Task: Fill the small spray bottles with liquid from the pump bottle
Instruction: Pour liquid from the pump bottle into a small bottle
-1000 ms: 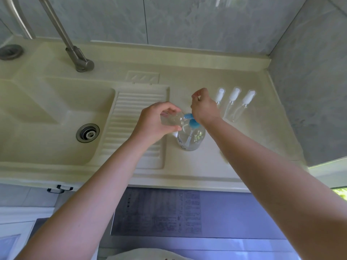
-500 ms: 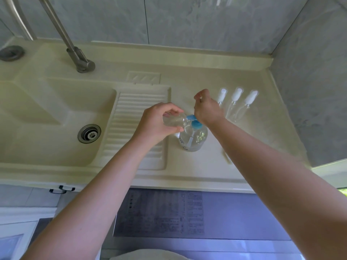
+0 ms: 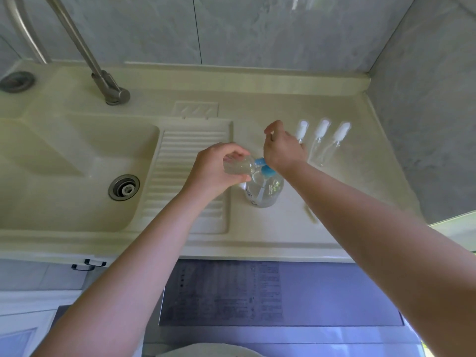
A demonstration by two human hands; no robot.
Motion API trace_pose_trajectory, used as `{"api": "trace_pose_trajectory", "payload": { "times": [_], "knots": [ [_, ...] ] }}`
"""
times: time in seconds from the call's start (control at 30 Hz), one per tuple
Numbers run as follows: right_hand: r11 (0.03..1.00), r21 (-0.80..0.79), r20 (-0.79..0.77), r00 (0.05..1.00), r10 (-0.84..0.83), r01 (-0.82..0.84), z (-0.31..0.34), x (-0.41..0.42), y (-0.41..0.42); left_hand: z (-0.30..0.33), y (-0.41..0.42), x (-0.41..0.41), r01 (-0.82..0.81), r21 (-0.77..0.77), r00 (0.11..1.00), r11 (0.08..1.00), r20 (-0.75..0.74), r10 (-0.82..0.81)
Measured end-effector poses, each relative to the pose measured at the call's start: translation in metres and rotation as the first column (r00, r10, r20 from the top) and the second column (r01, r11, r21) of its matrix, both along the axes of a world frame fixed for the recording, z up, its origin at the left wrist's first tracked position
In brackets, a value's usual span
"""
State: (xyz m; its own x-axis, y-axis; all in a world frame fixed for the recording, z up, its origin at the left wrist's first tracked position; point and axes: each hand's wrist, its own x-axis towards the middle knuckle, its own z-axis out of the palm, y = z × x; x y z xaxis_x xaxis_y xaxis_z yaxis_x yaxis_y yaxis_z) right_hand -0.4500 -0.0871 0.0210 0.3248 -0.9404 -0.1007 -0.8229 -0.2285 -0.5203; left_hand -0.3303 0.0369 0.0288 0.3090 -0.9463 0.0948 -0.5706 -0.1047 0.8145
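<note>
Left hand: grips small clear bottle tilted at blue pump spout. Right hand: presses pump bottle head, fingers curled (grip unclear). Three capped spray bottles beside, on counter.

Grey marbled wall tiles, cream countertop

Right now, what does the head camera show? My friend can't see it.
A person's left hand holds a small clear bottle tipped against the blue nozzle of a pump bottle, while the right hand rests above the pump. Three capped spray bottles stand behind on a cream counter beside a sink.
</note>
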Motion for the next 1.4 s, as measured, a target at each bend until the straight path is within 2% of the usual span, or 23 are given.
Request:
{"api": "trace_pose_trajectory", "payload": {
  "times": [0.07, 0.17, 0.23, 0.3, 0.4, 0.43, 0.5, 0.67, 0.83, 0.93, 1.1, 1.2, 1.33, 1.4],
  "knots": [
    [1.0, 0.025, 0.006, 1.0, -0.013, 0.013, 0.0, 0.0, -0.002, 0.001, -0.001, -0.001, 0.012, -0.006, 1.0, 1.0, 0.007, -0.012],
    [0.985, 0.168, 0.128, 0.99, -0.053, 0.031, 0.003, 0.001, -0.009, 0.003, 0.0, -0.001, 0.001, -0.011, 1.0, 1.0, -0.009, -0.001],
    [0.982, 0.189, 0.179, 0.982, -0.056, 0.022, 0.006, 0.002, -0.01, 0.005, 0.001, 0.0, -0.008, -0.007, 1.0, 1.0, -0.009, 0.008],
    [0.991, 0.133, 0.125, 0.992, -0.023, 0.006, 0.006, 0.001, -0.006, 0.005, 0.001, -0.001, -0.002, -0.003, 1.0, 1.0, -0.001, 0.002],
    [0.995, -0.096, -0.048, 0.999, 0.011, -0.016, 0.003, -0.001, 0.0, 0.003, -0.001, -0.002, -0.002, 0.005, 1.0, 1.0, 0.023, 0.002],
    [0.992, -0.127, -0.084, 0.996, 0.001, -0.012, 0.002, -0.002, 0.001, 0.002, -0.001, -0.002, -0.009, 0.013, 1.0, 1.0, 0.028, 0.008],
    [0.993, -0.12, -0.091, 0.996, -0.025, 0.014, 0.001, -0.002, -0.001, 0.003, 0.0, -0.003, -0.016, 0.025, 1.0, 1.0, 0.026, 0.016],
    [0.997, 0.056, 0.06, 0.997, -0.052, 0.049, 0.006, 0.0, -0.005, 0.008, 0.001, -0.002, -0.015, 0.007, 1.0, 1.0, -0.004, 0.015],
    [0.997, -0.074, -0.017, 0.999, -0.037, 0.036, -0.002, -0.001, -0.003, 0.006, 0.0, -0.002, -0.005, 0.016, 0.999, 1.0, 0.033, 0.005],
    [0.991, -0.111, 0.002, 0.997, -0.077, 0.077, -0.002, 0.0, -0.002, 0.006, 0.001, -0.003, -0.007, 0.021, 1.0, 1.0, 0.029, 0.007],
    [0.985, 0.144, 0.124, 0.986, -0.112, 0.094, 0.007, 0.0, -0.008, 0.006, 0.002, -0.002, -0.028, 0.011, 1.0, 1.0, 0.001, 0.028],
    [0.992, 0.101, 0.114, 0.99, -0.085, 0.074, 0.004, 0.001, -0.004, 0.004, 0.001, -0.002, -0.021, 0.004, 1.0, 1.0, -0.005, 0.021],
    [0.994, -0.072, 0.026, 0.997, -0.077, 0.079, 0.0, -0.001, 0.001, 0.003, 0.001, -0.003, -0.017, 0.014, 1.0, 1.0, 0.008, 0.017],
    [0.996, -0.029, 0.067, 0.994, -0.082, 0.084, 0.001, 0.0, -0.002, 0.003, 0.001, -0.003, -0.014, 0.018, 1.0, 1.0, 0.003, 0.014]
  ]
}}
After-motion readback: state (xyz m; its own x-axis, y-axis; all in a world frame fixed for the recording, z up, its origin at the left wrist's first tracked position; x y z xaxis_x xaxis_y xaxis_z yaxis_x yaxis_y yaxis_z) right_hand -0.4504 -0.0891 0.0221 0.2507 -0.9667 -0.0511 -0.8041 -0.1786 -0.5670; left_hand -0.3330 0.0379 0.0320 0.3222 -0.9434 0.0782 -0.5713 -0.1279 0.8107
